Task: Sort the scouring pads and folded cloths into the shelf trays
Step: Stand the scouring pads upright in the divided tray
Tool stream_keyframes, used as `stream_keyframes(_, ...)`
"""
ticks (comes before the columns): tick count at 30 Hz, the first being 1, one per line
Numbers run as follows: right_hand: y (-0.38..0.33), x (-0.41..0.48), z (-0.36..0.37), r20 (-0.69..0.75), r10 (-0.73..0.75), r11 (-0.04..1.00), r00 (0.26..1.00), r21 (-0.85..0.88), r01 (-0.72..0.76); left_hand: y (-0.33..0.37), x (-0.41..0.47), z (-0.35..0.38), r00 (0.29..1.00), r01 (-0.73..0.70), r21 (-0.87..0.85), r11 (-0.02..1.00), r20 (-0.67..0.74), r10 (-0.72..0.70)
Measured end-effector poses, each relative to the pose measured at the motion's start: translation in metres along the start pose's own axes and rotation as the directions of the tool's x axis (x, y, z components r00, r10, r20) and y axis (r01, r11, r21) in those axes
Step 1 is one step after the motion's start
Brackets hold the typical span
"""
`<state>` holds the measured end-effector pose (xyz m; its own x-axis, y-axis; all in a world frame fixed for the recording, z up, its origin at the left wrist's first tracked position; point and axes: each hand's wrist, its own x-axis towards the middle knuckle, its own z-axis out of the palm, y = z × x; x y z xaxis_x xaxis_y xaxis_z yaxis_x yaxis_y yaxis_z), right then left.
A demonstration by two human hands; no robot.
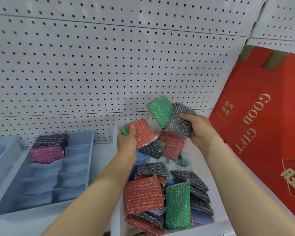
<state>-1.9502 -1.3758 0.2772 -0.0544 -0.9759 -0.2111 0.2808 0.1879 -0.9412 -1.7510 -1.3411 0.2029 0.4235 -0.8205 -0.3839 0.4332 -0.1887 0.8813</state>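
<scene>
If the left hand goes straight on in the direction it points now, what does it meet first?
Probably the pegboard wall ahead. The left hand, holding a red pad and a green pad, points away from the person; nothing else shows in that line, though depth is unclear.

Both bare forearms reach forward over the white bin. Above its far left corner the left hand grips a red pad, thumb on top; above its far right the right hand clasps a grey pad.
</scene>
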Motion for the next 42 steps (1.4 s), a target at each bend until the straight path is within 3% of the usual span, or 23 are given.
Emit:
stream_keyframes(5, 0.025, -0.009, 0.031, 0.156, 0.108, 0.988, 0.982, -0.125, -0.089, 0.015, -0.016, 0.001, 0.961, 0.027, -0.139, 0.99, 0.276, 0.013)
stream_keyframes(8, 0.036, -0.011, 0.053, 0.253, 0.102, 0.973, 0.962, -0.225, -0.044, 0.021, -0.015, -0.012, 0.944, 0.006, -0.132, 0.991, 0.327, 0.038)
stream_keyframes(13, 0.055, -0.014, 0.099, 0.265, 0.11, 0.959, 0.958, -0.283, -0.032, 0.037, -0.001, -0.057, 0.939, 0.044, -0.223, 0.974, 0.341, 0.035)
stream_keyframes(19, 0.093, -0.017, 0.185, 0.244, 0.083, 0.949, 0.966, -0.314, -0.002, 0.083, 0.025, -0.155, 0.992, -0.085, -0.286, 0.954, 0.069, 0.109)
stream_keyframes(24, 0.14, -0.034, 0.271, 0.349, 0.101, 0.905, 0.932, -0.42, 0.059, 0.119, 0.042, -0.265, 0.966, -0.243, -0.376, 0.894, -0.177, 0.188)
stream_keyframes(27, 0.172, -0.054, 0.312, 0.422, 0.018, 0.755, 0.906, -0.6, 0.265, 0.133, 0.049, -0.313, 0.951, -0.263, -0.393, 0.881, -0.26, 0.167)
stream_keyframes(30, 0.203, -0.061, 0.334, 0.475, -0.095, 0.6, 0.875, -0.674, 0.431, 0.136, 0.055, -0.348, 0.962, -0.225, -0.356, 0.907, -0.229, 0.149)
stream_keyframes(33, 0.223, -0.062, 0.344, 0.521, -0.192, 0.328, 0.832, -0.765, 0.554, 0.134, 0.061, -0.37, 0.979, -0.179, -0.337, 0.924, -0.156, 0.133)
stream_keyframes(35, 0.231, -0.064, 0.349, 0.549, -0.25, 0.162, 0.798, -0.789, 0.593, 0.132, 0.064, -0.378, 0.986, -0.153, -0.322, 0.934, -0.117, 0.121)
stream_keyframes(39, 0.252, -0.065, 0.357, 0.668, -0.227, -0.071, 0.709, -0.737, 0.672, 0.128, 0.07, -0.388, 0.993, -0.116, -0.292, 0.949, -0.045, 0.108)
stream_keyframes(42, 0.263, -0.063, 0.36, 0.697, -0.207, -0.217, 0.687, -0.717, 0.662, 0.123, 0.071, -0.394, 0.996, -0.084, -0.243, 0.966, 0.019, 0.091)
